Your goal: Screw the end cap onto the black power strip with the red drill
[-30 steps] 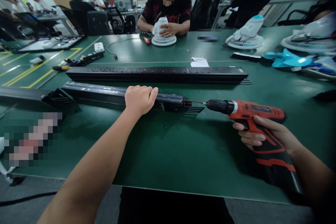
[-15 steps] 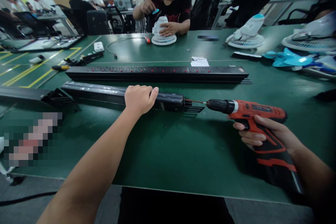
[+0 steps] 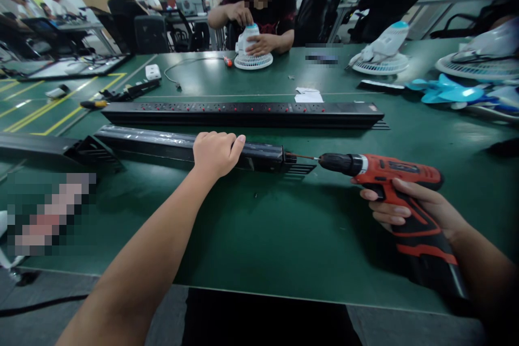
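Note:
My left hand is closed over the top of a long black power strip housing, holding it against the green table. In my right hand is a red and black cordless drill, its grip wrapped by my fingers. The drill's long thin bit points left and meets the right end of the housing, beside a slotted end bracket. Whether the tip sits on a screw is hidden inside that end. Behind lies a second power strip with a row of red dots.
Another black housing lies at the left, near a screwdriver. Across the table a person handles a white fan. More fan parts and blue blades lie at the right. A paper scrap sits behind the strips.
My hands, the drill and the housing hold nearly the same place. Across the table, the person's raised hand has brought a blue piece down onto the top of the fan.

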`<state>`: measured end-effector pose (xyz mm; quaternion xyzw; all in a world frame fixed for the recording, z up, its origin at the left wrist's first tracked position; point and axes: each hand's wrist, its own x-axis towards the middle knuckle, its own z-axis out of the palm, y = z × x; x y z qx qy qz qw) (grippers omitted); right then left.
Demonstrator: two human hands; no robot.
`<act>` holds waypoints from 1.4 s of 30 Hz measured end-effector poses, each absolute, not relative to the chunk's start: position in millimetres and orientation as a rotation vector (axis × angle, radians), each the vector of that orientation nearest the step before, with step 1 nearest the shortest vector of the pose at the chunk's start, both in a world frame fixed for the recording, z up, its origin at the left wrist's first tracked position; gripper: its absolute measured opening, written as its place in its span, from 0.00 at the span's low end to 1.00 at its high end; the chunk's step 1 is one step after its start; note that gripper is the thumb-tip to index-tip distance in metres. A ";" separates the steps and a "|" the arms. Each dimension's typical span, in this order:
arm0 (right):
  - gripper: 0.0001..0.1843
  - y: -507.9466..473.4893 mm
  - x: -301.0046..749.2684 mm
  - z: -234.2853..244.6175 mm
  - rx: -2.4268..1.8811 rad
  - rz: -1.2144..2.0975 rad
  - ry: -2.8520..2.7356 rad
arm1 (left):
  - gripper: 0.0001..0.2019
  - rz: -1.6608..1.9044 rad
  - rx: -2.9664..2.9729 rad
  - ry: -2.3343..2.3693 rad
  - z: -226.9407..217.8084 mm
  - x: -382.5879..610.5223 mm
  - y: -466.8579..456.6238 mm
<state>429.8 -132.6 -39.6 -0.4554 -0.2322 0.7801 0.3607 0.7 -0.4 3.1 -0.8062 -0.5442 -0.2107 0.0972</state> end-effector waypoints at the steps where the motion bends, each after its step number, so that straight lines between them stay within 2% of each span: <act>1: 0.22 -132.7 429.9 -39.7 -1.175 2.009 -0.590 | 0.32 -0.627 -2.388 -1.610 2.9 0.4 -0.5; 42: 0.20 -132.8 432.5 -43.4 -1.106 2.049 -0.427 | 0.31 -0.598 -2.371 -1.601 1.2 0.0 -1.0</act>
